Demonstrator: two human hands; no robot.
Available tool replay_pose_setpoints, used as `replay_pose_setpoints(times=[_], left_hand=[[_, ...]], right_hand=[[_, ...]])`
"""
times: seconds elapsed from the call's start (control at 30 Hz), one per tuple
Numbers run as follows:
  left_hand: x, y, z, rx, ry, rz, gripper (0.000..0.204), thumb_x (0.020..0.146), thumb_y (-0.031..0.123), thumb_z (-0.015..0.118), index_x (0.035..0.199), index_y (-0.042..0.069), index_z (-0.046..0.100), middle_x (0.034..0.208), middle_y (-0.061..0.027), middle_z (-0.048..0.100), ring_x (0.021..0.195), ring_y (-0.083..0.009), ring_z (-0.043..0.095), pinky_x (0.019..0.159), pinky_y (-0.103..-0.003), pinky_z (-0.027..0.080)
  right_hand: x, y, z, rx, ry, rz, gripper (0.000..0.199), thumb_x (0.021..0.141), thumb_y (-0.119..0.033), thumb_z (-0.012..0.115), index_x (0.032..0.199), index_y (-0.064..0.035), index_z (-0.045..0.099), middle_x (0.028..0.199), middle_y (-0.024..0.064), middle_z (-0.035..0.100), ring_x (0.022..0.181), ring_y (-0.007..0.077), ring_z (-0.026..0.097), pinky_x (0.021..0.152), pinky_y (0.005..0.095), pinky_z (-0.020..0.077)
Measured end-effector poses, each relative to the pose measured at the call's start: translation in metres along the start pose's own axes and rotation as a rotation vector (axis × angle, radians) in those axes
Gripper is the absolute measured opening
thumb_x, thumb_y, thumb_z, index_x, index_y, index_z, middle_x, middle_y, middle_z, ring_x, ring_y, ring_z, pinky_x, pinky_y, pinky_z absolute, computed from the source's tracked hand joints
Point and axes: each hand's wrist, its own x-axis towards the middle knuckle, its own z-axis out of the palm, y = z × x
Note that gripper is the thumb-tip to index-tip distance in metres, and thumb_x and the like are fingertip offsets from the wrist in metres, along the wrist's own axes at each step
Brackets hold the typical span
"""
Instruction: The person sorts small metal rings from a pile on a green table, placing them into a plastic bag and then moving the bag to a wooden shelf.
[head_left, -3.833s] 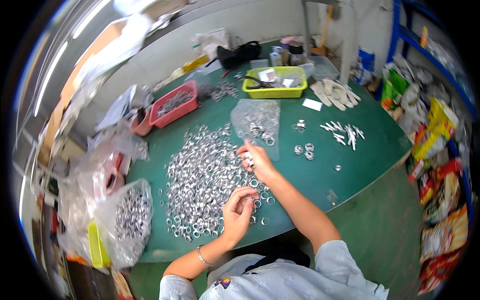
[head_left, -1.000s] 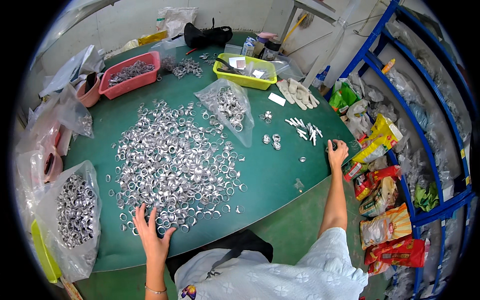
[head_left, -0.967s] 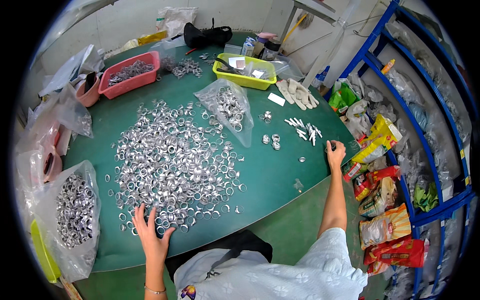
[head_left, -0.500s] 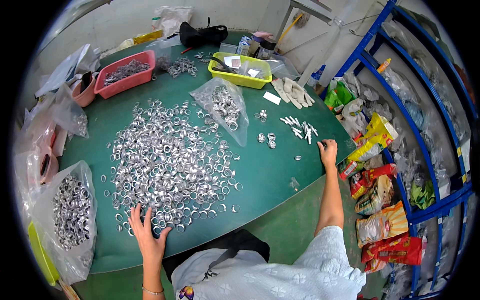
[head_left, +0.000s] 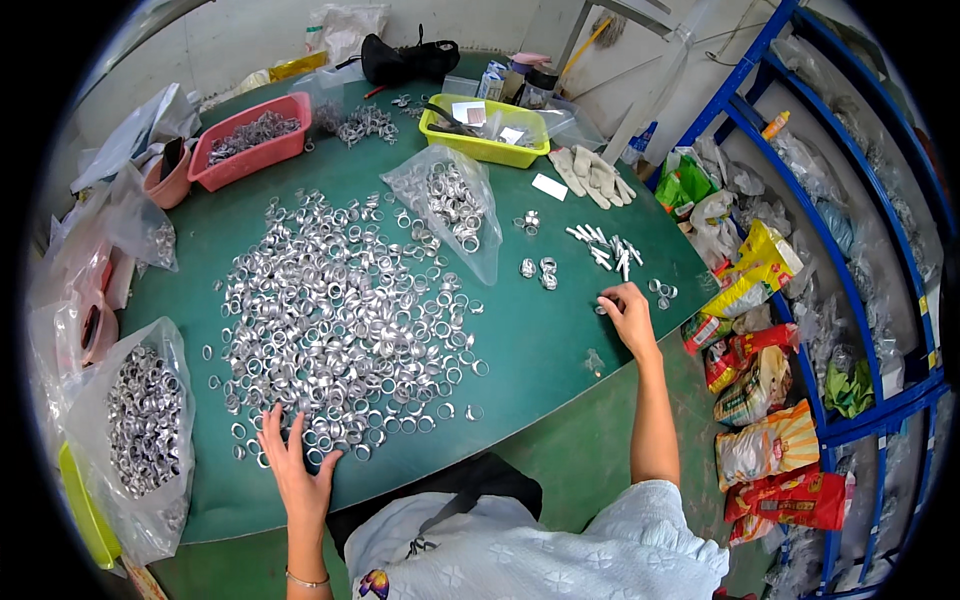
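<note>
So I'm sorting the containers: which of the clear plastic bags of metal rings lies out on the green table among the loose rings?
The clear bag in the middle of the table, just below the yellow tray. The other full bag hangs at the left edge.

Left hand (head_left: pixel 293 468) flat, fingers spread; right hand (head_left: pixel 630 315) stretched far out, fingers curled down.

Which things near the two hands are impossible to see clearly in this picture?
- Head view: whatever the right hand pinches is hidden under its fingers.
- Head view: rings below the left hand are covered by its palm.
- Head view: the small white pieces are too small to identify.
- Head view: the clear bag blurs at the left rim, and its lower end is cut off.
</note>
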Motion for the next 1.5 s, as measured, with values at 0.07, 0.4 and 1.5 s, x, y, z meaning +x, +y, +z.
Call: replay_pose_setpoints(times=[0.07,0.4,1.5], left_hand=[[0.0,-0.001,0.002,0.006,0.001,0.002,0.07,0.059,0.01,0.077,0.123,0.005,0.047,0.137,-0.0172,0.033,0.129,-0.039,0.026,0.106,-0.053,0.017],[0.003,0.004,0.002,-0.006,0.0,0.001,0.068,0.06,0.011,0.077,0.122,0.005,0.048,0.136,-0.017,0.034,0.129,-0.0391,0.026,0.105,-0.053,0.018],[0.004,0.0,0.001,-0.026,0.006,-0.024,0.067,0.059,0.008,0.076,0.12,0.003,0.049,0.136,-0.0169,0.035,0.129,-0.0373,0.027,0.106,-0.048,0.019]], right_hand=[[-0.004,-0.001,0.001,0.048,-0.072,0.033,0.017,0.078,-0.016,0.065,0.08,0.0015,0.063,0.075,0.0144,0.055,0.062,0.0265,0.053,0.057,0.0344,0.0419],[-0.002,0.009,0.011,-0.041,0.005,0.161,0.027,0.084,-0.021,0.061,0.071,0.0024,0.06,0.061,0.0109,0.059,0.047,0.02,0.051,0.046,0.0301,0.039],[0.052,-0.045,0.108,-0.117,0.031,-0.326,0.035,0.072,-0.023,0.071,0.097,-0.001,0.06,0.092,0.0119,0.054,0.09,0.0315,0.049,0.079,0.0404,0.0403]])
